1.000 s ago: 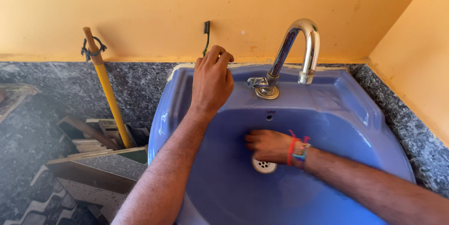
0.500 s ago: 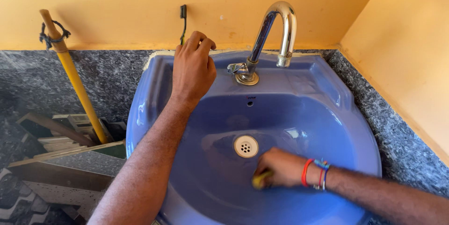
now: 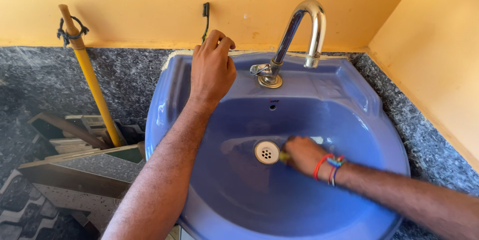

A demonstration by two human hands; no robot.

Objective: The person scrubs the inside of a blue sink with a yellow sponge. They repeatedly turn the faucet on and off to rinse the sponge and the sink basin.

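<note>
A blue wash basin (image 3: 349, 95) is set into a corner of orange walls. My right hand (image 3: 303, 153), with coloured bracelets on the wrist, presses a small yellow scrubber (image 3: 284, 157) against the bowl just right of the white drain (image 3: 267, 151). Resting on the basin's back rim, my left hand (image 3: 212, 70) has its fingertips curled near a dark toothbrush (image 3: 205, 18) that stands against the wall. A chrome tap (image 3: 299, 40) arches over the bowl to the right of that hand.
A yellow-handled wooden pole (image 3: 90, 75) with a cord tied near its top leans against the speckled grey stone wall (image 3: 129, 75) on the left. Below it lie stacked boards and tile pieces (image 3: 85, 162). The orange side wall (image 3: 439, 50) closes off the right.
My right hand has slid the scrubber from the bowl's front up to the right edge of the drain. My left hand has stayed on the back rim. The view has shifted slightly.
</note>
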